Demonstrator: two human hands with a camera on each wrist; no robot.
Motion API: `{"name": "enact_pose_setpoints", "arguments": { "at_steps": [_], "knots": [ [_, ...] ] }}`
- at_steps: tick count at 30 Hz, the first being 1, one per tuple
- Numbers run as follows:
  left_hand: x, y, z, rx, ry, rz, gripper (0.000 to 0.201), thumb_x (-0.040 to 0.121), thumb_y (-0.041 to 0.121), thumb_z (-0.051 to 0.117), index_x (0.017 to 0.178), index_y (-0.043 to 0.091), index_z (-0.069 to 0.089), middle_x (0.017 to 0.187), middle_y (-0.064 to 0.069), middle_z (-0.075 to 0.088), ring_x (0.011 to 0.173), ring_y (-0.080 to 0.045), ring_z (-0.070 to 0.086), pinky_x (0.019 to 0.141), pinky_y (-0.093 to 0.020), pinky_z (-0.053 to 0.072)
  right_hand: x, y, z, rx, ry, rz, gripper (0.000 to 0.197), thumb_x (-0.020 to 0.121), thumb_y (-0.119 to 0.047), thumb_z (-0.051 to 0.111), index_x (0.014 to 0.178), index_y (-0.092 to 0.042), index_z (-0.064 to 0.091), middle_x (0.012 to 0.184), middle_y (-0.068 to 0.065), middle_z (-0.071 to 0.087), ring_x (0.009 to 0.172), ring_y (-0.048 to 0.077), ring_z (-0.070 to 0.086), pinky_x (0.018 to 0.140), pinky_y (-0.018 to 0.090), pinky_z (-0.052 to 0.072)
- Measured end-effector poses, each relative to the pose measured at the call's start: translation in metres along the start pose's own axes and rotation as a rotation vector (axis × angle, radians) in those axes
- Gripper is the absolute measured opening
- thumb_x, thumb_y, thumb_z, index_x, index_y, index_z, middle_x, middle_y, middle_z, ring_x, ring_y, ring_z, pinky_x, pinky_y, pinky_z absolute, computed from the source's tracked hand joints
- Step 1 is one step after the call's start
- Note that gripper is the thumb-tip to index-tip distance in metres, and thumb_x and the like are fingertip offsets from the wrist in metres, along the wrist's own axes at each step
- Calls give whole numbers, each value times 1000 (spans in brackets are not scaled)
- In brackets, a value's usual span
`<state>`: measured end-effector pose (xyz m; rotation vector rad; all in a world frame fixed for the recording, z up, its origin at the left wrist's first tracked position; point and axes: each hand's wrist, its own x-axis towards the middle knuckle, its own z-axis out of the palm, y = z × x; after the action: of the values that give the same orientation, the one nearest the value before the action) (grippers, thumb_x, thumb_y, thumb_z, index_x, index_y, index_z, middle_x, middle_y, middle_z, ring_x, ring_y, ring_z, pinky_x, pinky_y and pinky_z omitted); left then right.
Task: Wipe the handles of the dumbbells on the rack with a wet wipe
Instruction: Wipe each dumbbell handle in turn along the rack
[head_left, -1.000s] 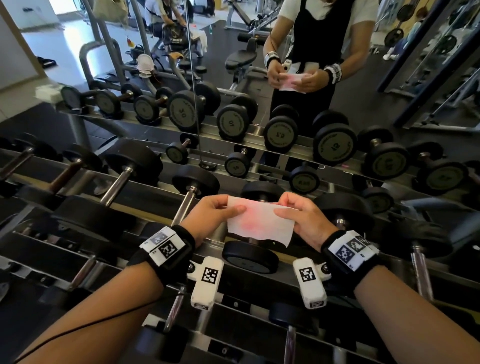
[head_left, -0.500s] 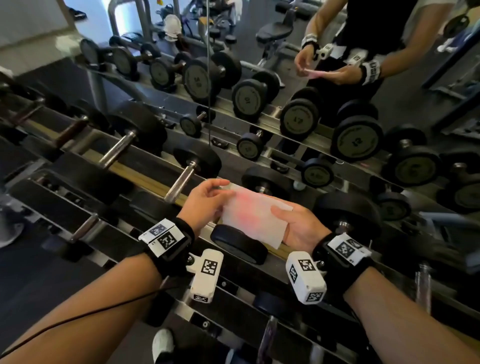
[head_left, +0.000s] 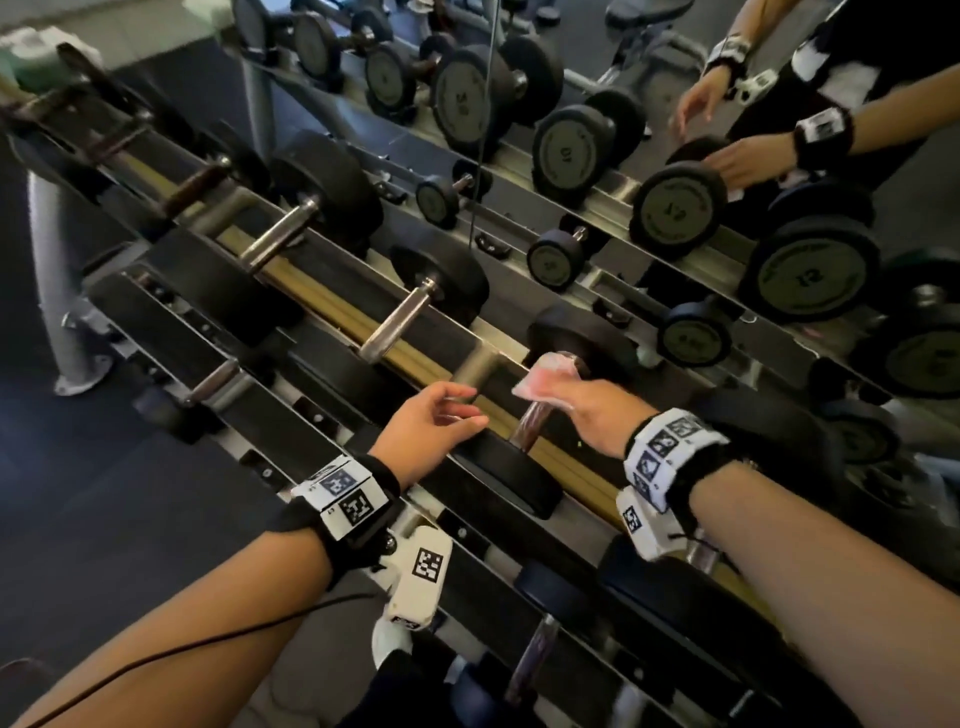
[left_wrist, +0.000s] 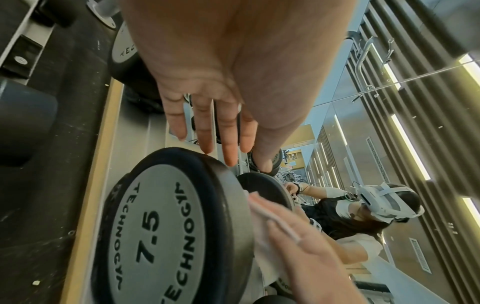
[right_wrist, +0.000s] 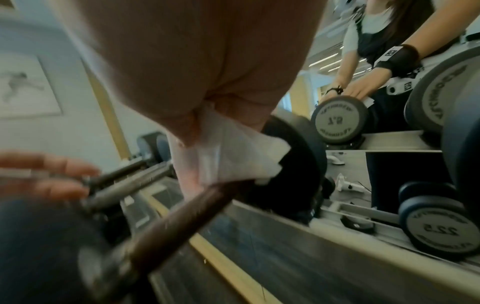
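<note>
A white-pink wet wipe lies in my right hand, which holds it down on the upper end of a dark dumbbell handle on the rack's top row. In the right wrist view the wipe drapes over that handle close to the far black head. My left hand hovers just left of the handle, fingers loose and holding nothing. The left wrist view shows its straight fingers above the 7.5 dumbbell head, with the wipe beside it.
More dumbbells with steel handles line the slanted rack to the left, and a lower row sits nearer me. A mirror behind the rack reflects the weights and a person's arms. Dark floor is at the left.
My left hand has let go of the wipe and drawn aside. The right hand has carried the wipe down onto the dumbbell handle. The view has tilted down and left.
</note>
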<state>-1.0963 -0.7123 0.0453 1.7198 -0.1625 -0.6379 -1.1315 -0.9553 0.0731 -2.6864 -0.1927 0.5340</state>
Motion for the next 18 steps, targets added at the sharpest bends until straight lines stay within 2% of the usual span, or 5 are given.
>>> {"name": "enact_pose_setpoints", "arguments": {
  "at_steps": [3, 10, 12, 14, 18],
  "knots": [
    [6, -7, -2, 70, -15, -1, 37, 79, 20, 82, 110, 31, 65, 110, 3, 70, 109, -23, 64, 104, -46, 48, 9, 1, 11, -17, -27, 31, 48, 102, -2, 35, 146, -17, 45, 159, 6, 29, 148, 27, 24, 120, 36, 18],
    [11, -8, -1, 248, -128, -8, 29, 75, 39, 83, 101, 43, 71, 110, 16, 69, 114, -5, 58, 109, -40, 42, 16, -6, 1, -149, -208, 49, 47, 105, -19, 36, 152, -11, 33, 163, 13, 16, 151, 28, 10, 120, 34, 2],
    [11, -8, 0, 259, -133, -18, 24, 76, 39, 82, 97, 43, 72, 103, 17, 70, 106, -3, 61, 106, -38, 45, 18, -16, 0, -293, -272, 19, 46, 104, -19, 37, 149, -15, 33, 158, 18, 23, 147, 34, 17, 119, 42, 10],
    [10, -8, 0, 244, -129, -27, 20, 77, 38, 81, 95, 42, 74, 101, 17, 71, 103, -3, 63, 104, -38, 46, 15, -21, 4, -445, -361, -49, 45, 103, -23, 38, 146, -17, 29, 152, 9, 26, 144, 32, 22, 115, 48, 23],
    [9, -10, -1, 237, -133, -20, 15, 79, 40, 79, 90, 48, 74, 101, 22, 71, 102, 2, 62, 101, -30, 44, 8, -16, 2, -463, -489, -137, 60, 103, -30, 37, 156, -30, 8, 163, -6, 7, 150, 19, 4, 119, 51, 9]
  ]
}}
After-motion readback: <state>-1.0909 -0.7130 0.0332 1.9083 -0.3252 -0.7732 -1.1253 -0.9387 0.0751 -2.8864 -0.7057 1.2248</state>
